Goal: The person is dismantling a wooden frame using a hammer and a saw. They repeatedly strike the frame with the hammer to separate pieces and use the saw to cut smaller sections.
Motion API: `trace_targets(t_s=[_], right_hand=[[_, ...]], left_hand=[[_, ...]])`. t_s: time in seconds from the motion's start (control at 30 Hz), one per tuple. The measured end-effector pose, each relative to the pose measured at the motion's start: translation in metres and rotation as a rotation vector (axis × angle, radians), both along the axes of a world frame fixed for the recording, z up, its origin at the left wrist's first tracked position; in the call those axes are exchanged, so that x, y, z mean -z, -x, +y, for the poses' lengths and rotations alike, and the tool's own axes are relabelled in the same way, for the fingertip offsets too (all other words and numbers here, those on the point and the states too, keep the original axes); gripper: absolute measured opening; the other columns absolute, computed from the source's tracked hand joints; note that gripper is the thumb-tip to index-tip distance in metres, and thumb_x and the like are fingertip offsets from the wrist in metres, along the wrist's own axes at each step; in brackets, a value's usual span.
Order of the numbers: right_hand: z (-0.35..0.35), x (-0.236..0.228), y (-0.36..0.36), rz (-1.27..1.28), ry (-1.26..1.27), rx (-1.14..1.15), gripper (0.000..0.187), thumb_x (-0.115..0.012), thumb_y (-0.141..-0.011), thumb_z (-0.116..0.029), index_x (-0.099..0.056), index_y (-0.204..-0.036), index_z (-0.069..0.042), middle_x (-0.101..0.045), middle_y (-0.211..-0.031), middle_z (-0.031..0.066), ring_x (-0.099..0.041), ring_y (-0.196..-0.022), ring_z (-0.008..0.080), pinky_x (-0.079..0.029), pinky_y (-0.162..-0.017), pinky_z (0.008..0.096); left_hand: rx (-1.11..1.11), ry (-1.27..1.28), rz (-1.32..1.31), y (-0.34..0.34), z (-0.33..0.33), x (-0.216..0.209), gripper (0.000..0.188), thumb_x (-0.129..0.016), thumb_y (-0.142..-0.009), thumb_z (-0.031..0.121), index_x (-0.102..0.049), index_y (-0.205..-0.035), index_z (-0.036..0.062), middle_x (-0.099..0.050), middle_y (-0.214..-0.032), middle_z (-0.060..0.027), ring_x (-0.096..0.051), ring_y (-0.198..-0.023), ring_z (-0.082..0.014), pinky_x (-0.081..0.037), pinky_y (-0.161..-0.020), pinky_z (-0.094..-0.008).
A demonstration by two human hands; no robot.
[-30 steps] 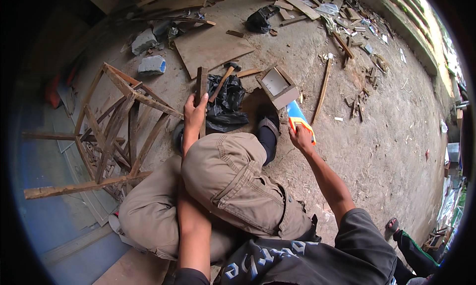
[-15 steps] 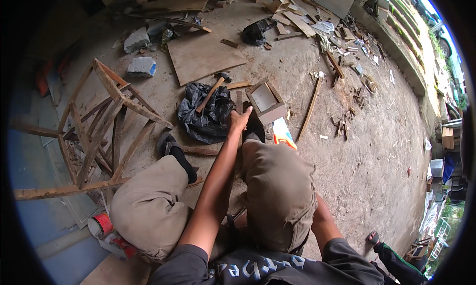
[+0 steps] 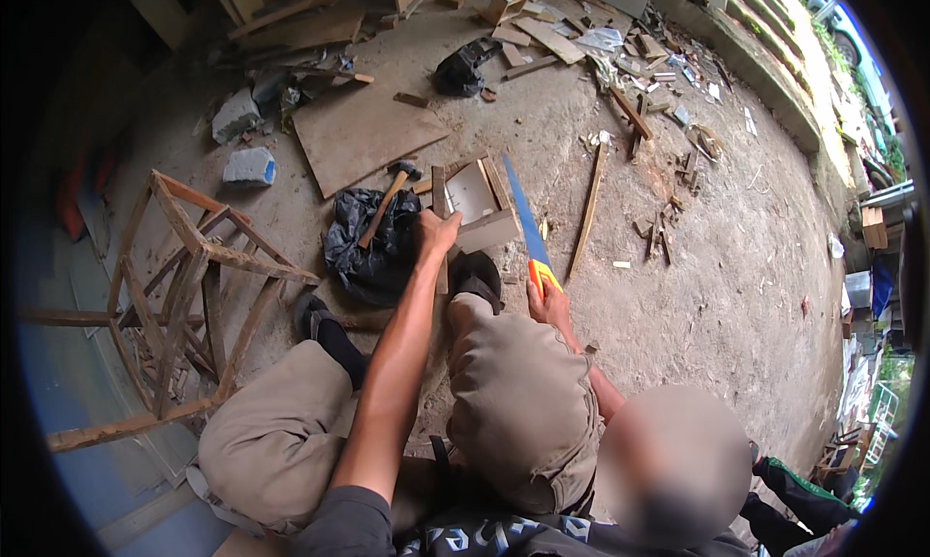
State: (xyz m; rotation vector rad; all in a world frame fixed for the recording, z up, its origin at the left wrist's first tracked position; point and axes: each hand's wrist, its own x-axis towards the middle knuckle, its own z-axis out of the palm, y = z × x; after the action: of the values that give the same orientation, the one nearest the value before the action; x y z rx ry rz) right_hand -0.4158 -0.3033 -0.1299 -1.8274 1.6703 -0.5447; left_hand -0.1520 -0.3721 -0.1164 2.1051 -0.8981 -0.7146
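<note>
My left hand [image 3: 439,233] is closed round a narrow wooden strip [image 3: 439,189] that stands lengthwise beside a small open wooden box [image 3: 487,230]. The box has a pale inside, and its near wall is by my fingers. In my right hand [image 3: 552,305] is a hand saw [image 3: 524,218] with a blue blade and a red-and-yellow handle. Its blade points away from me, to the right of the box and apart from the strip. Left of the box, a hammer [image 3: 384,208] with a wooden handle lies on a crumpled black plastic bag [image 3: 363,257]. A blurred patch covers part of my right arm.
A wooden frame [image 3: 203,257] stands at left, near a concrete block [image 3: 250,168]. A plywood sheet [image 3: 358,131] lies beyond the bag. Right of the saw is a long wood strip [image 3: 588,208]; scraps litter the far right. Another person's leg [image 3: 804,484] shows at lower right.
My right hand has come into view from behind my knee, and the saw has swung up beside the box, its blade now showing. My left hand still grips the strip. The whole view has shifted.
</note>
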Motion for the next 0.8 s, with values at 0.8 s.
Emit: trace_targets(t_s=[0.8], right_hand=[[-0.051,-0.355,-0.201,-0.737,-0.125,-0.386,0.044,-0.068,-0.085,-0.038,-0.058,-0.066,0.001,-0.061,-0.061,0.008,-0.06,-0.051,0.0157,-0.049,-0.049,0.03]], left_hand=[[-0.113,0.313,-0.355,-0.095,0.196,-0.286,0.04,-0.072,-0.068,0.031,-0.064,-0.07,-0.0084,-0.065,-0.067,-0.0237,-0.068,-0.069,-0.0355,-0.05,-0.063,-0.0443]])
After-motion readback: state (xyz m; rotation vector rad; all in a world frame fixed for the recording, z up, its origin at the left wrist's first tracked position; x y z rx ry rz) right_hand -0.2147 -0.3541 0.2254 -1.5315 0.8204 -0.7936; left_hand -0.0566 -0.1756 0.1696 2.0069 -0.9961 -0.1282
